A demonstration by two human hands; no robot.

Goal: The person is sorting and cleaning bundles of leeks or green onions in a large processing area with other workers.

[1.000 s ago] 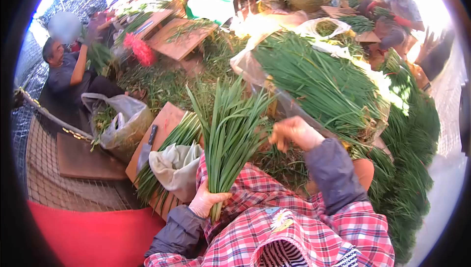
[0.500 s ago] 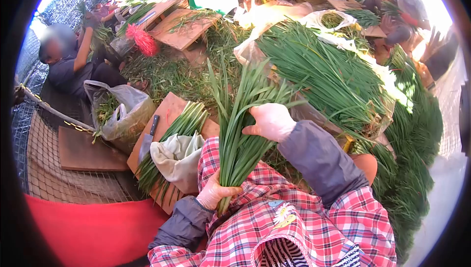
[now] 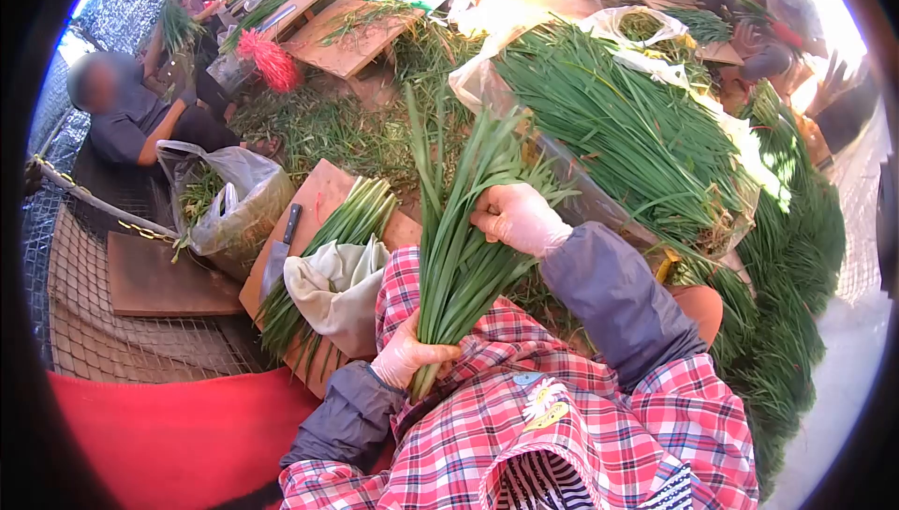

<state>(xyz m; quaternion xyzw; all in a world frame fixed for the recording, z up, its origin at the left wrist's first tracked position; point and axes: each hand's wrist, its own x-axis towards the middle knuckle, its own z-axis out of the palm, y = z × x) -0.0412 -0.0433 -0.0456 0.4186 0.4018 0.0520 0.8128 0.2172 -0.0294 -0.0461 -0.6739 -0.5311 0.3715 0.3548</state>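
A bunch of garlic chives (image 3: 464, 266) stands tilted in front of my lap, its long flat green leaves fanning out at the top. My left hand (image 3: 409, 356), in a thin glove, is wrapped round the bunch near its lower end. Higher up, on the right side of the leaves, my gloved right hand (image 3: 521, 219) has its fingers bent together on some of the blades; the fingertips are partly hidden. A second bunch of chives (image 3: 361, 217) lies on a wooden board (image 3: 323, 193) to the left, partly under a whitish cloth bag (image 3: 335, 285). Beside it rests a knife (image 3: 284, 246).
A big heap of chives (image 3: 618, 117) lies on plastic sheeting ahead right, with more chives (image 3: 796, 295) along the right. A clear plastic bag (image 3: 234, 201) of trimmings stands left. A co-worker (image 3: 131, 112) sits beyond it. Loose leaves (image 3: 328, 140) cover the ground.
My right hand has shifted slightly along the leaves, its fingers now drawn closer together. My left hand keeps its hold. The co-worker at left has lowered an arm.
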